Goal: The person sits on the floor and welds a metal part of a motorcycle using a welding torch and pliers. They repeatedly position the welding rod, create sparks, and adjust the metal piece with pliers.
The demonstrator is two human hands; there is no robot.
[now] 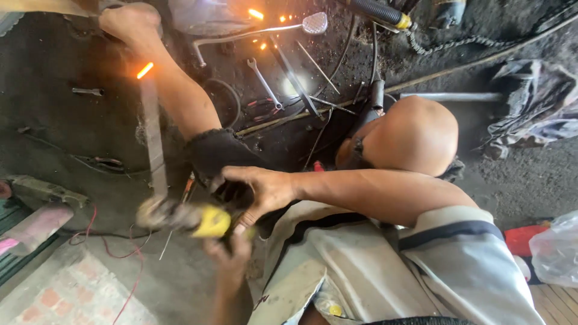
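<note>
A yellow angle grinder (211, 221) is held low over the dirty floor, its disc end (158, 212) blurred against a long flat metal strip (152, 135). My left hand (232, 250) comes up from below and grips the grinder's body. My right hand (260, 191) reaches in from the right and closes on the dark part of the tool behind the yellow housing. An orange spark (144, 70) glows near the strip's far end. My bare leg (180, 102) stretches along the strip, with the foot (129, 21) by its far end. My other knee (415, 135) is bent at centre right.
Wrenches (265, 84), thin rods and a metal bar with a mesh end (313, 23) lie on the floor ahead. A chain (445, 42), a pipe (451, 96) and crumpled cloth (530, 108) sit at right. Red wire (120, 256), brick paving (78, 295) and a plastic bag (557, 247) are nearby.
</note>
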